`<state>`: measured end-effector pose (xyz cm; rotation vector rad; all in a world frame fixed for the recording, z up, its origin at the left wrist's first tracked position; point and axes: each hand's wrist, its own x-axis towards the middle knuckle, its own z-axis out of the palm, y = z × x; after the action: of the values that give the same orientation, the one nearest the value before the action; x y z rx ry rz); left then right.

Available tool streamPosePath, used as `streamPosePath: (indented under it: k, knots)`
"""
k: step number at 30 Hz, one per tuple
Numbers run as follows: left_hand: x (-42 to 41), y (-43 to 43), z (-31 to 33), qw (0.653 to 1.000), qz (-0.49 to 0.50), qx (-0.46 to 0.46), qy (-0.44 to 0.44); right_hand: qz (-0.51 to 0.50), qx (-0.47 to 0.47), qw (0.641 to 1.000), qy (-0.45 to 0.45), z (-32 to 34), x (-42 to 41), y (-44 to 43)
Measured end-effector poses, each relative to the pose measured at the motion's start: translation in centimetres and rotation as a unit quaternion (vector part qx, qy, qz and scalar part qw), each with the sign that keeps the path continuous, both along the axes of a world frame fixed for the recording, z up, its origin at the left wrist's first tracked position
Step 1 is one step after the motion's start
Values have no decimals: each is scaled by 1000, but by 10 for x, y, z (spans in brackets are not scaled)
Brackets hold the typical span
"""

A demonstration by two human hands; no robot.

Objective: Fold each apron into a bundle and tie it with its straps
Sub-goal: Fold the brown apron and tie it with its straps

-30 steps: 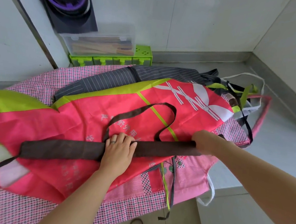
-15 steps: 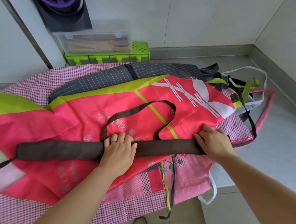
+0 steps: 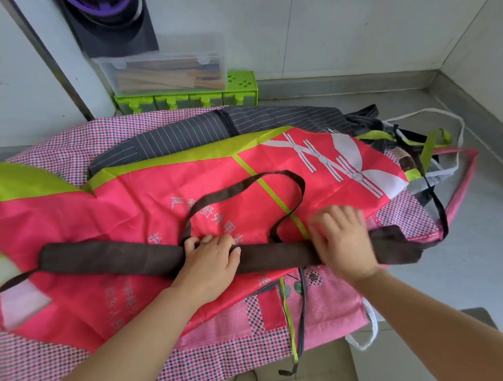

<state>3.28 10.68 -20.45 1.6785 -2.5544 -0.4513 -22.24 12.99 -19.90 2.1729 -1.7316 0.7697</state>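
Currently the counter (image 3: 484, 254) carries a stack of spread aprons: the pink checked apron (image 3: 54, 358) at the bottom, the striped grey apron (image 3: 188, 138) at the back, the red apron (image 3: 129, 211) across the top. The brown apron (image 3: 114, 258), the one in hand, lies on the red one, folded into a long narrow band running left to right, probably so it can be doubled into a bundle. Its strap (image 3: 244, 187) loops loose on the far side, free for tying. Left hand (image 3: 209, 264) rests palm down mid-band, fingers laid across it, likely pinning the fold. Right hand (image 3: 342, 241) is motion-blurred with fingers bent over the band; grip or press, cannot tell. Versus half a second ago: right hand has shifted inward, and the band's right end now shows beyond it.
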Motion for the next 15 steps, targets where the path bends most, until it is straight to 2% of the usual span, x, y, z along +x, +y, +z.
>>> streamPosePath:
  k: [2,4,6,8,12,14,15]
  knots:
    - [-4,-2,2,999,23,33,-15,131,36,990,-22,2,40,-3]
    - [-6,-3,4,998,35,43,-21,198,113,974,14,-4,67,-8]
    - [-6,-3,4,998,44,47,-16,184,182,965,32,-9,75,-13]
    - [-5,-1,7,996,54,67,11,160,228,960,8,-10,74,-19]
    - [3,6,29,992,7,71,107,173,289,941,-15,6,79,-26]
    - [4,7,54,970,33,86,223,199,296,930,-85,28,85,-26]
    - [4,7,76,945,70,111,299,216,297,920,-137,44,87,-27]
